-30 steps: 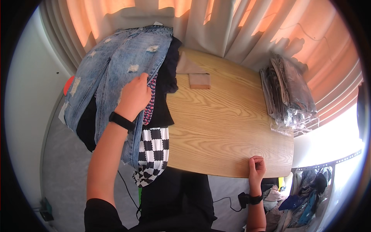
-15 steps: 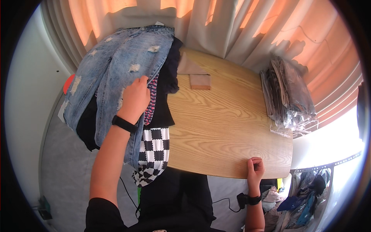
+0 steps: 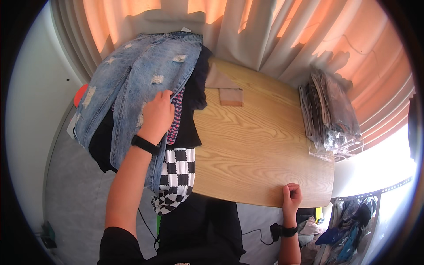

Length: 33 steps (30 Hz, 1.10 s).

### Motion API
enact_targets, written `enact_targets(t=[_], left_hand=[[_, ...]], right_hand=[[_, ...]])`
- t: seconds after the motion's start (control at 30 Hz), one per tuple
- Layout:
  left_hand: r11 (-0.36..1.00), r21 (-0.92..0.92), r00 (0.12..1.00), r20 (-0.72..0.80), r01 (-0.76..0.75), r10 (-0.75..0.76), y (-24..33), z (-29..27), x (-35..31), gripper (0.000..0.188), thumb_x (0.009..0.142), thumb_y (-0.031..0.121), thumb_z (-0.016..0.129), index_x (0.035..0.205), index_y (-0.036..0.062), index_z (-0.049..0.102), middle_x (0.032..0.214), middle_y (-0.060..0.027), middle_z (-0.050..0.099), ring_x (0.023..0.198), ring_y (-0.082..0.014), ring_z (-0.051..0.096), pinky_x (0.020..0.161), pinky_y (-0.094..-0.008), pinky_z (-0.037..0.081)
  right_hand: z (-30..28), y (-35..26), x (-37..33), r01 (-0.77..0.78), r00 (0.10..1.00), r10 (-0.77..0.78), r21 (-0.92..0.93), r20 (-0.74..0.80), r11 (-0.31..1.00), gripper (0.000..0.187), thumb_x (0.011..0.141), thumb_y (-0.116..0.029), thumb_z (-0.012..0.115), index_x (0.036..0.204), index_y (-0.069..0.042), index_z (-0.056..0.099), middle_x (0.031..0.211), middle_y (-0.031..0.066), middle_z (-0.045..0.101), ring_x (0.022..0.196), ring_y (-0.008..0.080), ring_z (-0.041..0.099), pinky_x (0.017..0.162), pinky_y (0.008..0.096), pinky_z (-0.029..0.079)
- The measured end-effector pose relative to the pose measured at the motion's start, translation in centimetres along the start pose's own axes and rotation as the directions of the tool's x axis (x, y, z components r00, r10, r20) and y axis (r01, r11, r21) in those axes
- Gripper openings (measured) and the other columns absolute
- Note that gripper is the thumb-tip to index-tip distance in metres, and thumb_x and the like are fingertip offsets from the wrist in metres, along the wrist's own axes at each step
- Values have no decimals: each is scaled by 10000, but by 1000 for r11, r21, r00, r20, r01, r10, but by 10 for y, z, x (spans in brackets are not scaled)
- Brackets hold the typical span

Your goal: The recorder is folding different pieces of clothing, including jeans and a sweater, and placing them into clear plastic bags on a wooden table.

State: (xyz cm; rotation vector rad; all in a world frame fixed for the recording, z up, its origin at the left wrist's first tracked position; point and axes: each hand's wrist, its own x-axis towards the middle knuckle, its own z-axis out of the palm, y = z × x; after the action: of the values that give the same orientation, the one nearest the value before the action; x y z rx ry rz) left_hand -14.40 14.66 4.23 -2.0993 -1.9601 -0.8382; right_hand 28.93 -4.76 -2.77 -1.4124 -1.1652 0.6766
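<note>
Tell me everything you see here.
ripped jeans: one pair, blue, atop left pile
dark garments: several, black, under jeans
speckled fabric: one, pink-navy, under jeans
checkered fabric: one, black-white, hanging below pile
folded cloth: one, tan, table's far side
plastic-wrapped garments: several, brownish, table's right
table: one, brown, centre
curtains: count unclear, beige, behind
bagged clothes: several, mixed, lower right
wristbands: two, black, wrists
left hand: one, closed on jeans
right hand: one, curled, table's near edge
</note>
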Motion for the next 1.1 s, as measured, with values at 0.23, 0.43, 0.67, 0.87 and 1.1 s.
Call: enact_targets(t=[0.23,0.43,0.67,0.87,1.1], left_hand=[[999,5,999,15,33,-34,1,-1,0,260,817,79,532,1075,65,542,913,-167,600,716,-383,608,650,-463,490],[998,-11,998,-10,66,-66,-2,5,4,299,826,112,552,1120,60,532,927,-185,625,754,-389,618,672,-471,492],[980,12,960,200,198,-196,7,7,48,347,895,248,527,1184,55,536,935,-224,640,832,-387,622,709,-469,489],[988,93,992,33,121,-125,7,30,71,255,907,191,512,1084,41,619,1130,-174,591,975,-326,584,824,-471,457],[956,-294,963,-260,-5,-75,16,25,75,271,922,175,519,1110,-2,601,1088,-172,621,972,-328,596,872,-416,441]], right_hand=[[1,0,1,6,1000,-6,23,5,1000,131,858,15,613,815,-43,505,888,21,544,742,49,472,659,183,383],[3,-3,1,27,1000,-27,6,6,1000,132,861,16,610,814,-45,502,888,21,539,723,46,468,642,181,381],[1,0,0,19,1000,-19,-10,-11,1000,132,861,14,608,811,-43,501,879,25,543,722,49,468,644,184,384],[3,1,-1,16,1000,-16,10,-15,1000,131,858,16,610,810,-42,503,879,26,545,730,50,472,647,186,384],[8,-4,0,33,999,-34,-11,-16,999,141,850,14,616,785,-39,503,863,21,536,711,46,454,628,181,366]])
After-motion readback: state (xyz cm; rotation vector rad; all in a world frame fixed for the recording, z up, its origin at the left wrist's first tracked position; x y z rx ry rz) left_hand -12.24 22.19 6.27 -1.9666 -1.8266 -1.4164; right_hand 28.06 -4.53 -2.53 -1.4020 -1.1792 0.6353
